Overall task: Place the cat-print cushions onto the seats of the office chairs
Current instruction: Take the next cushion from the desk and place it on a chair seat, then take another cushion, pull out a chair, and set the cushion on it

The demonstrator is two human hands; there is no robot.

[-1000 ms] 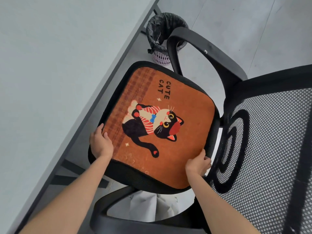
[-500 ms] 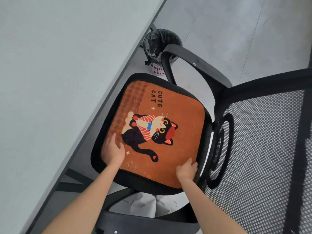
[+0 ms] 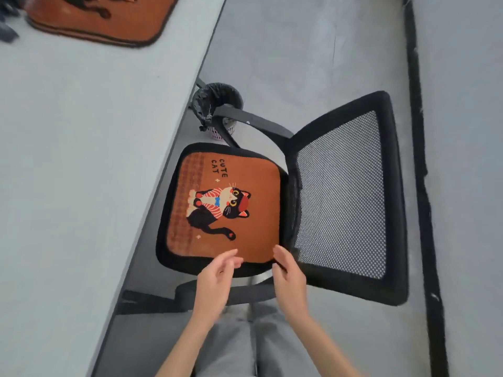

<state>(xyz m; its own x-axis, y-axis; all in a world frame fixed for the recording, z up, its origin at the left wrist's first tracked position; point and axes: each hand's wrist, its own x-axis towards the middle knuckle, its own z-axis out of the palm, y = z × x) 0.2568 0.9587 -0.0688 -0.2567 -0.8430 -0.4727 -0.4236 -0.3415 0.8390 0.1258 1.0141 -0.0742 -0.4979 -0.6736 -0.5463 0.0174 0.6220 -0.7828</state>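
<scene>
Blur softens the upper left corner, where we see a second cushion (image 3: 100, 20) lying on the pale grey desk (image 3: 81, 159), cut off by the top edge so that only its orange field, dark border and a scrap of the print show. Some dark thing at the far left edge is too smeared for us to name.

On the seat (image 3: 166, 257) of the office chair (image 3: 340, 200) lies the cat-print cushion (image 3: 226, 208), a flat, rounded square of plush orange fabric with a black cat in a red striped top and the words CUTE CAT. It sits within the seat's black padded rim, which frames it on every side we can see.

Our left hand (image 3: 215, 284) hovers at the near edge of the cushion, fingers loosely spread and holding nothing; motion blur hides whether the fingertips touch the fabric. Our right hand (image 3: 288, 281) is just beside it at the near right corner, fingers straight and together, gripping nothing; its fingertips overlap the cushion's edge, though we cannot tell if they press it.

The backrest is black mesh in a padded frame. A curved black armrest (image 3: 253, 123) partly hides a bin (image 3: 217, 99) lined with a black bag. Grey trousers (image 3: 245, 346) fill the bottom edge, and the near armrest is mostly hidden behind our hands.
</scene>
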